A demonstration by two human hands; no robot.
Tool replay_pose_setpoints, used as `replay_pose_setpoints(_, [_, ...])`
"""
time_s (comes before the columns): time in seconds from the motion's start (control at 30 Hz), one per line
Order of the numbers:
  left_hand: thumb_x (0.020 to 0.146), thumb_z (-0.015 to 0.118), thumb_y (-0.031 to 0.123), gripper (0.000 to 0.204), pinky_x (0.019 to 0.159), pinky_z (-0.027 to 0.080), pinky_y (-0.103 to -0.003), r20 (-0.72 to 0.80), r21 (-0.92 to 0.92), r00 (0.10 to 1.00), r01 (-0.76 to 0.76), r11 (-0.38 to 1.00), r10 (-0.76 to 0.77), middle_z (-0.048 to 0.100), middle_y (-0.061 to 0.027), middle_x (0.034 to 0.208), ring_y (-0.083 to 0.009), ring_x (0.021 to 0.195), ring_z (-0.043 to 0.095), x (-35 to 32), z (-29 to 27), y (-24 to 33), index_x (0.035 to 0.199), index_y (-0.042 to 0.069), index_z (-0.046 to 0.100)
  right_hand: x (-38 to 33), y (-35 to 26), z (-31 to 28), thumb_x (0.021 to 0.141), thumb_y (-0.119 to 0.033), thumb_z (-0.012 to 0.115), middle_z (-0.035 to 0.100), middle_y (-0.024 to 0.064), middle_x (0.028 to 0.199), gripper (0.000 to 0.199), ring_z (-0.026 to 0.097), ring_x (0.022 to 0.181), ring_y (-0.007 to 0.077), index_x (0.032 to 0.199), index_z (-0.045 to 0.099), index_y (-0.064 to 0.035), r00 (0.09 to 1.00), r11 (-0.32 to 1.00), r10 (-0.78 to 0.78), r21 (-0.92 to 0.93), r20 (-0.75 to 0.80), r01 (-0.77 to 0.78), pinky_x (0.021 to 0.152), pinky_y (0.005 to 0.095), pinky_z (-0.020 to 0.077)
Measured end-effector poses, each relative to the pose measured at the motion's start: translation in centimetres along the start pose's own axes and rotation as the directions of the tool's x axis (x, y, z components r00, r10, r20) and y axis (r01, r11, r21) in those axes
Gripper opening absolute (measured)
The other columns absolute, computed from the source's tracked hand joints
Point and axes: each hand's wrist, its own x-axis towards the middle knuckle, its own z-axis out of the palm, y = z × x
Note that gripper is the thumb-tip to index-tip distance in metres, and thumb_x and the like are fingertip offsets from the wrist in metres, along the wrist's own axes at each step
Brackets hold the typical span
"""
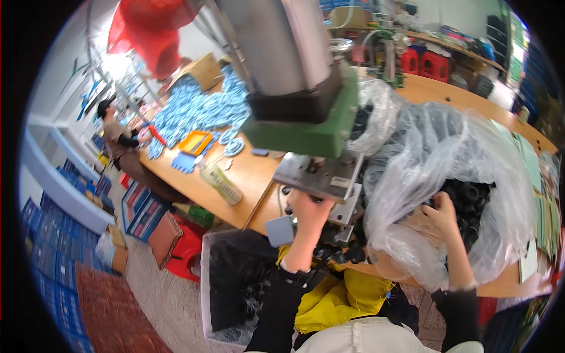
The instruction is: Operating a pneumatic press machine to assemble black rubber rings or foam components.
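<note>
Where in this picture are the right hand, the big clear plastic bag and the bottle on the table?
Right hand (pixel 444 217): head view, middle of the hand.
Plastic bag (pixel 435 147): head view, upper part of its crumpled wall.
Bottle (pixel 221 184): head view, middle of its body.

i get a bright feed: white glare upper left, sheen on the bag (pixel 503 170), desk (pixel 426 91) bending toward the black rim.

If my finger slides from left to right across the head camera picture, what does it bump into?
Another person standing by the table → the bottle lying on the table → the left hand → the right hand → the pale green sheets.
</note>
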Motion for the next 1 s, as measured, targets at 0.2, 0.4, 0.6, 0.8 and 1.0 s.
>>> replay_pose_setpoints(0.2, [0.064, 0.077, 0.027, 0.041, 0.082, 0.039, -0.050, -0.048, 0.132, 0.999, 0.030, 0.991, -0.023, 0.061, -0.0119, 0.093, -0.0363, 0.092, 0.055, -0.3, 0.8, 1.2, 0.095, 0.006, 0.061, -6.8, -9.2, -4.8, 0.073, 0.001, 0.065, 0.056, 0.0054, 0.096, 0.037, 0.057, 0.087, 0.0119, 0.108, 0.053, 0.0009, 0.969, 0.849, 0.114, 0.486, 0.217, -0.208, 0.075, 0.0237, 0.0457])
replay_pose_setpoints(0.4, [0.072, 0.076, 0.027, 0.050, 0.103, 0.028, -0.049, -0.062, 0.289, 0.998, 0.048, 0.956, -0.032, 0.058, -0.0180, 0.111, -0.0340, 0.117, 0.048, -4.1, -0.2, 1.3, 0.109, 0.000, 0.057, -8.8, -16.0, 2.0, 0.071, 0.002, 0.073, 0.057, 0.0084, 0.112, 0.052, 0.056, 0.104, 0.0174, 0.117, 0.050, 0.0024, 0.891, 0.674, -0.261, 0.731, 0.372, -0.108, 0.092, 0.0289, 0.0443])
replay_pose_setpoints(0.6, [0.068, 0.080, 0.027, 0.069, 0.095, 0.036, -0.050, -0.328, 0.320, 0.908, 0.365, 0.874, -0.259, 0.050, -0.0200, 0.122, -0.0380, 0.112, 0.047, -13.2, -11.8, -4.9, 0.121, -0.003, 0.047, -6.0, -19.4, 10.1, 0.071, -0.011, 0.078, 0.066, 0.0170, 0.096, 0.052, 0.066, 0.083, 0.0276, 0.115, 0.053, -0.0003, 0.911, 0.811, -0.368, 0.545, 0.188, 0.215, 0.074, 0.0342, 0.0520])
replay_pose_setpoints(0.8, [0.076, 0.069, 0.049, 0.089, 0.102, 0.025, -0.061, -0.623, 0.636, 0.649, 0.745, 0.202, -0.436, 0.028, -0.0255, 0.144, -0.0446, 0.131, 0.027, -17.2, -18.4, -10.5, 0.138, -0.002, 0.030, -4.0, -21.2, 12.1, 0.070, -0.012, 0.076, 0.065, 0.0201, 0.088, 0.036, 0.062, 0.083, 0.0384, 0.099, 0.060, 0.0013, 0.900, 0.865, -0.420, 0.352, 0.117, 0.357, 0.072, 0.0405, 0.0497])
replay_pose_setpoints(1.0, [0.091, 0.053, 0.023, 0.043, 0.105, 0.026, -0.051, 0.085, 0.560, 0.971, 0.138, 0.817, -0.222, 0.044, -0.0190, 0.135, -0.0388, 0.127, 0.037, -8.6, -9.5, -10.0, 0.128, 0.004, 0.047, -4.8, -19.6, 10.7, 0.073, -0.012, 0.075, 0.067, 0.0135, 0.092, 0.038, 0.066, 0.082, 0.0241, 0.107, 0.060, -0.0006, 0.876, 0.817, -0.443, 0.489, 0.192, 0.306, 0.074, 0.0337, 0.0502])
